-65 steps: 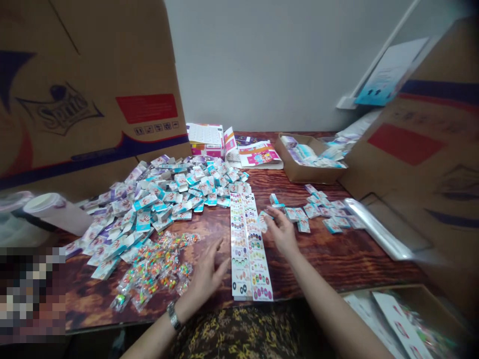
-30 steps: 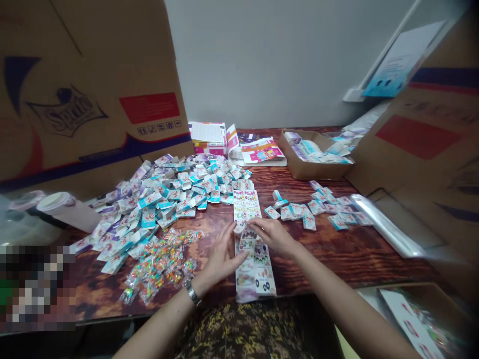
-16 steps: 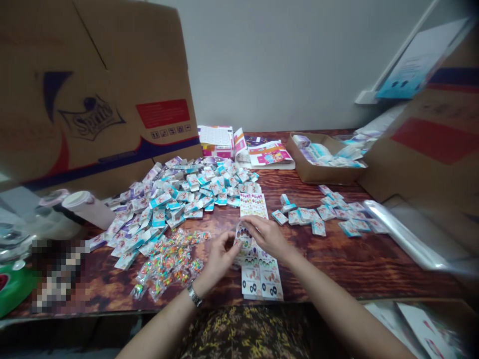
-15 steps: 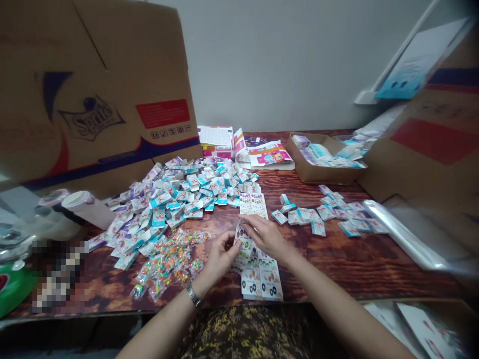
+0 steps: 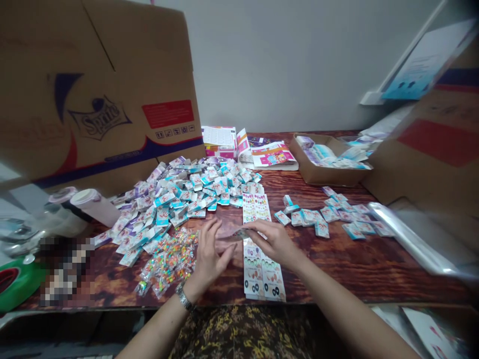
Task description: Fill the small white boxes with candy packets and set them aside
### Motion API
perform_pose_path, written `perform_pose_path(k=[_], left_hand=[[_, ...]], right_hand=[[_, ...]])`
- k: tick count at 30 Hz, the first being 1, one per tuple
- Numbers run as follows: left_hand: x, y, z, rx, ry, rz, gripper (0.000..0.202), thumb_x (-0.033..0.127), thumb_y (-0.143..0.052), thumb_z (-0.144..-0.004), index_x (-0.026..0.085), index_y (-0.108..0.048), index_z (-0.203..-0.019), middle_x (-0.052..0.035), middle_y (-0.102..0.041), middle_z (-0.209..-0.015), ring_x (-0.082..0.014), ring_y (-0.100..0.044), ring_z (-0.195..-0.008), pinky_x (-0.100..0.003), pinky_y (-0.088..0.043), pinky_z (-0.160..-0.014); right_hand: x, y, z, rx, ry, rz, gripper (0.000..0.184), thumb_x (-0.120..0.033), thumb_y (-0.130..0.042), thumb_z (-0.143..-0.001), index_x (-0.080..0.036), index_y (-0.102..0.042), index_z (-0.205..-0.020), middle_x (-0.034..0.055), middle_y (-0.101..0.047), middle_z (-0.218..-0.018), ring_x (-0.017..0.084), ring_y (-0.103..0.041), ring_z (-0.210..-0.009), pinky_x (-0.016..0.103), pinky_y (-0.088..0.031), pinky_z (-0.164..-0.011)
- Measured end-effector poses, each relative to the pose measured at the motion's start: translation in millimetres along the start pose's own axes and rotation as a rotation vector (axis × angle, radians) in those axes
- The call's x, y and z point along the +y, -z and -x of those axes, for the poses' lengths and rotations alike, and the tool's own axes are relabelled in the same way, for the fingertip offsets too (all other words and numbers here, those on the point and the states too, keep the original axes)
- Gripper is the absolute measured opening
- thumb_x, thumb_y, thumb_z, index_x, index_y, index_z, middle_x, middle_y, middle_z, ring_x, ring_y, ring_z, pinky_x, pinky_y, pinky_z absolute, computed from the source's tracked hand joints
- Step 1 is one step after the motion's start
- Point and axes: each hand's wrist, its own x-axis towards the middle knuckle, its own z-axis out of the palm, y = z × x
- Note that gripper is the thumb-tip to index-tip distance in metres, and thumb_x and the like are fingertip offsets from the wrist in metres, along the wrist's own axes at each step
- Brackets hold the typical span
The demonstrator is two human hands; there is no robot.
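A long stack of printed sticker sheets [image 5: 262, 271] lies on the wooden table [image 5: 355, 269] in front of me. My right hand [image 5: 275, 242] rests over its middle and pinches the edge of a thin sheet [image 5: 234, 234] lifted off the stack. My left hand [image 5: 209, 254], with a wristwatch, hovers just left of the stack with fingers spread, close to that lifted sheet. A heap of small clear packets with coloured beads [image 5: 168, 259] lies left of my left hand.
A big pile of small teal-and-white boxes [image 5: 179, 199] covers the table's left back. More such boxes [image 5: 329, 217] lie in a row at right. A shallow cardboard tray [image 5: 318, 172], large cartons [image 5: 93, 89], a plastic sleeve [image 5: 404, 237] and a cup [image 5: 93, 207] surround the area.
Both hands came together over the sticker stack. The right hand pinched a sheet and lifted it leftwards; the left hand went from pinching to spread. The camera shifted slightly left.
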Motion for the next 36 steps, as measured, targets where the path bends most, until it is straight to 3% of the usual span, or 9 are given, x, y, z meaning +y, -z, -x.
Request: perform_pose_path(k=[3, 5, 7, 11, 15, 22, 26, 30, 36], left_hand=[[-11, 2.1, 0, -0.156, 0.001, -0.006, 0.033, 0.028, -0.057, -0.081, 0.018, -0.056, -0.113, -0.0098, -0.058, -0.116, -0.0252, -0.049, -0.111, -0.041, -0.038, -0.095], [-20, -0.2, 2, -0.256, 0.130, 0.093, 0.018, 0.029, -0.049, -0.086, 0.018, -0.062, -0.091, -0.0043, -0.064, -0.085, -0.0184, -0.058, -0.082, -0.031, -0.045, -0.076], [-25, -4.0, 3, -0.246, 0.298, 0.209, 0.023, 0.031, -0.048, -0.086, 0.016, -0.060, -0.073, -0.0001, -0.057, -0.064, -0.0136, -0.053, -0.062, -0.024, -0.042, -0.060], [-19, -9.0, 2, -0.171, 0.631, 0.640, 0.022, 0.036, -0.061, -0.076, 0.015, -0.059, -0.074, 0.0013, -0.057, -0.062, -0.0110, -0.051, -0.056, -0.021, -0.040, -0.055], [-3, -7.5, 0, -0.235, 0.821, 0.999, 0.022, 0.034, -0.067, -0.071, 0.014, -0.062, -0.078, -0.0004, -0.061, -0.066, -0.0100, -0.053, -0.054, -0.020, -0.042, -0.053], [6, 2.0, 7, -0.283, 0.837, 1.112, 0.026, 0.039, -0.063, -0.077, 0.017, -0.065, -0.092, -0.0050, -0.064, -0.091, -0.0179, -0.059, -0.083, -0.026, -0.051, -0.063], [10, 5.3, 7, -0.398, 0.679, 1.036, 0.036, 0.042, -0.059, -0.081, 0.018, -0.060, -0.108, -0.0076, -0.061, -0.106, -0.0213, -0.057, -0.096, -0.034, -0.050, -0.079], [9, 3.7, 6, -0.424, 0.468, 0.714, 0.036, 0.036, -0.065, -0.077, 0.016, -0.058, -0.107, -0.0055, -0.062, -0.097, -0.0184, -0.057, -0.090, -0.030, -0.046, -0.081], [1, 3.6, 7, -0.338, 0.437, 0.555, 0.027, 0.038, -0.055, -0.083, 0.016, -0.061, -0.097, -0.0047, -0.063, -0.088, -0.0173, -0.058, -0.082, -0.027, -0.048, -0.071]], right_hand=[[-10, 5, -4, -0.005, 0.065, 0.019, 0.022, -0.018, -0.045, -0.091, -0.019, -0.059, -0.108, 0.0063, -0.065, -0.094, 0.015, -0.061, -0.086, 0.028, -0.048, -0.075], [-13, 6, -5, 0.002, 0.103, 0.038, 0.023, -0.016, -0.043, -0.091, -0.018, -0.057, -0.109, 0.0072, -0.064, -0.094, 0.016, -0.060, -0.088, 0.028, -0.049, -0.076], [-16, 4, -3, 0.020, 0.157, 0.066, 0.023, -0.014, -0.042, -0.091, -0.019, -0.056, -0.108, 0.0084, -0.062, -0.098, 0.016, -0.058, -0.092, 0.029, -0.049, -0.079], [-18, -13, 13, -0.132, 0.285, 0.166, 0.022, -0.013, -0.039, -0.092, -0.019, -0.058, -0.102, 0.0070, -0.062, -0.098, 0.016, -0.057, -0.094, 0.029, -0.048, -0.081], [-13, -29, 23, -0.275, 0.204, 0.191, 0.020, -0.016, -0.039, -0.093, -0.020, -0.058, -0.098, 0.0040, -0.062, -0.085, 0.014, -0.058, -0.077, 0.025, -0.048, -0.068], [-4, -30, 6, -0.120, 0.002, -0.032, 0.017, -0.020, -0.043, -0.093, -0.022, -0.056, -0.104, 0.0048, -0.058, -0.088, 0.016, -0.054, -0.083, 0.028, -0.046, -0.073], [-8, -31, 4, -0.110, -0.081, -0.008, 0.016, -0.021, -0.046, -0.091, -0.021, -0.059, -0.101, 0.0051, -0.055, -0.087, 0.016, -0.053, -0.082, 0.028, -0.045, -0.072], [-9, -35, 6, -0.076, -0.109, 0.061, 0.019, -0.021, -0.048, -0.090, -0.021, -0.056, -0.106, 0.0060, -0.054, -0.090, 0.017, -0.054, -0.085, 0.030, -0.046, -0.074], [-1, -42, 4, -0.076, -0.166, 0.066, 0.025, -0.024, -0.053, -0.087, -0.022, -0.055, -0.112, 0.0057, -0.056, -0.094, 0.017, -0.056, -0.083, 0.028, -0.047, -0.070]])
